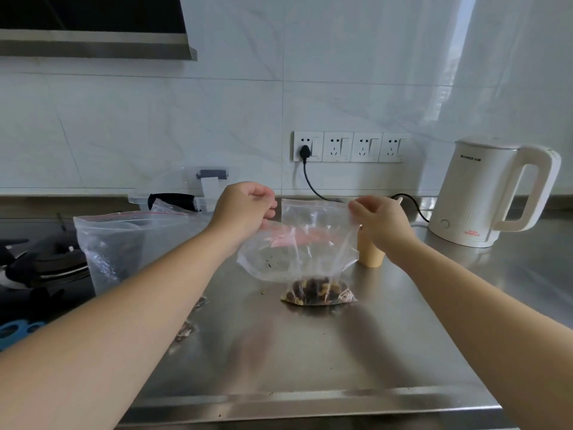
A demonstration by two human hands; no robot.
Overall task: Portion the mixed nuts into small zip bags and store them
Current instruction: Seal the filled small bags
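Both hands, left (pixel 245 206) and right (pixel 376 217), pinch the bag's (pixel 297 259) top edge, seemingly its zip; nuts (pixel 319 293) rest on the counter (pixel 310 352).

Kettle (pixel 474 193), white, on counter (pixel 310 352): small dark brand mark printed high on body, too blurred to read with certainty. Small red print low on body, near base, illegible. No other text, number or sign readable anywhere.
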